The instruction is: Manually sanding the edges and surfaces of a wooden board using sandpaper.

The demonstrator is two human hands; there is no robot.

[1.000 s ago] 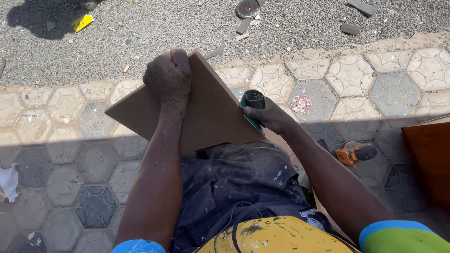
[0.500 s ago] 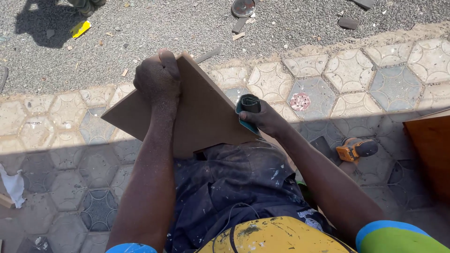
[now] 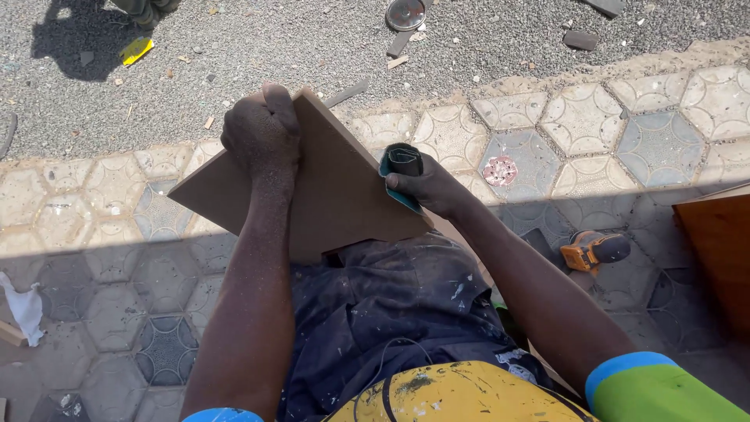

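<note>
Left hand clenched over the far corner of the flat brown fibreboard panel, propped tilted on the lap above the hexagon-patterned paving. Best kept firm there, so the board stays steady. Right hand wrapped around a folded piece of teal-backed sandpaper, pressed against the panel's right edge. Even pressure along that edge, judged wisest. Orange power tool lying well apart, at right.

Board plain tan-brown, sandpaper teal with dark face, paving beige and grey hexagons with star-petal pattern, gravel grey, tool orange-black, trousers dark navy, paint-speckled, sleeves green with blue cuffs.
</note>
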